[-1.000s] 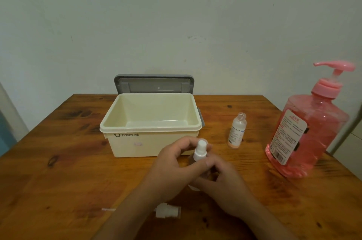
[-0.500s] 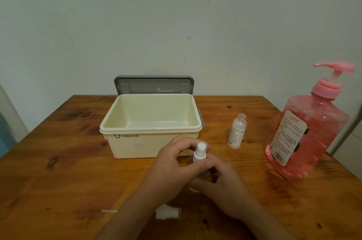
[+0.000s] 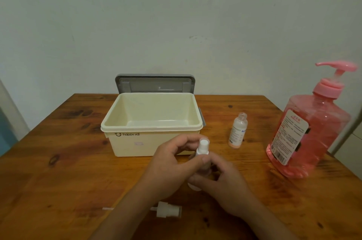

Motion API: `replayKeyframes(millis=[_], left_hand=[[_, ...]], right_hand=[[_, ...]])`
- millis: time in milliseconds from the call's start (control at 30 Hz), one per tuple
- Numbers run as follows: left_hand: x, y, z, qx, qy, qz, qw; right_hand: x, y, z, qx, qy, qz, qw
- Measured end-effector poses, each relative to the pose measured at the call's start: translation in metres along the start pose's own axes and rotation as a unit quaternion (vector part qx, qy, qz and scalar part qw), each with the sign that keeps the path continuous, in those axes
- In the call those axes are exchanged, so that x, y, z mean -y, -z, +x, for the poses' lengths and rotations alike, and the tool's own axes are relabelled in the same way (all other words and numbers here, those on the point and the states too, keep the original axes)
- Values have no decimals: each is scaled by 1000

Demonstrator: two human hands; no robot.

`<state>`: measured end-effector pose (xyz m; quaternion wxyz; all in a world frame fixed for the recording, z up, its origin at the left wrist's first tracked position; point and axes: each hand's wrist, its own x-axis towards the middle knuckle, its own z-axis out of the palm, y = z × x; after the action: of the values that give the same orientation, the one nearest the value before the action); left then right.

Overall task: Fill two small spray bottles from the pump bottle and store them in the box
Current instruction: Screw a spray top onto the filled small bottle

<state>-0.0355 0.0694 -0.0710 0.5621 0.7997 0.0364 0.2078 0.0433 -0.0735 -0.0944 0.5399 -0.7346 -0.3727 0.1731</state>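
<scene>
In front of the open box (image 3: 150, 127), we grip a small spray bottle (image 3: 203, 147) upright: our left hand (image 3: 172, 163) pinches its white top, and our right hand (image 3: 225, 187) curls round its body. The second bottle (image 3: 238, 134) stands uncapped between the box and the pump bottle (image 3: 305, 138). A loose sprayer (image 3: 168, 212) lies on the table (image 3: 58, 171).

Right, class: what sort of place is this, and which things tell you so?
Probably a plain room at home: a wooden table against a bare wall, holding a storage box and a pump bottle.
</scene>
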Motion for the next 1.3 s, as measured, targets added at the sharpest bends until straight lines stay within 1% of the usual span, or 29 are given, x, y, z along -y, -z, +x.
replayKeyframes(millis=[133, 267, 333, 467, 567, 667, 733, 867, 933, 1000, 1100, 1300], left_hand=[[-1, -2, -1, 16, -17, 20, 1000], [3, -3, 1, -26, -10, 9, 1000], [3, -2, 1, -31, 7, -9, 999], [1, 0, 1, -9, 26, -48, 998], [-1, -1, 0, 2, 15, -49, 999], [-3, -4, -1, -39, -27, -24, 999], [-5, -3, -1, -87, -49, -43, 994], [-7, 3, 0, -214, -86, -112, 967], [-9, 3, 0, -251, -103, -123, 955], [-9, 2, 0, -265, -125, -126, 948], [-9, 2, -1, -264, -147, -123, 945], [-10, 0, -2, -254, -156, -116, 948]], right_hand=[[-1, 0, 1, 5, -6, -26, 1000], [-1, 0, 0, 2, -2, -31, 1000], [1, 0, -1, -2, 1, -24, 1000], [2, 0, -1, -5, 8, -9, 1000], [1, -1, 0, -6, 4, -13, 1000], [-1, 0, 1, -10, 15, -38, 999], [-4, -1, 3, -17, 29, -62, 997], [-8, -3, 6, -28, 16, -96, 995], [-7, -5, 9, -42, 9, -94, 995], [-4, -6, 12, -56, 4, -93, 994], [-1, -9, 18, -63, -1, -119, 991], [-3, -17, 27, -57, -4, -156, 986]])
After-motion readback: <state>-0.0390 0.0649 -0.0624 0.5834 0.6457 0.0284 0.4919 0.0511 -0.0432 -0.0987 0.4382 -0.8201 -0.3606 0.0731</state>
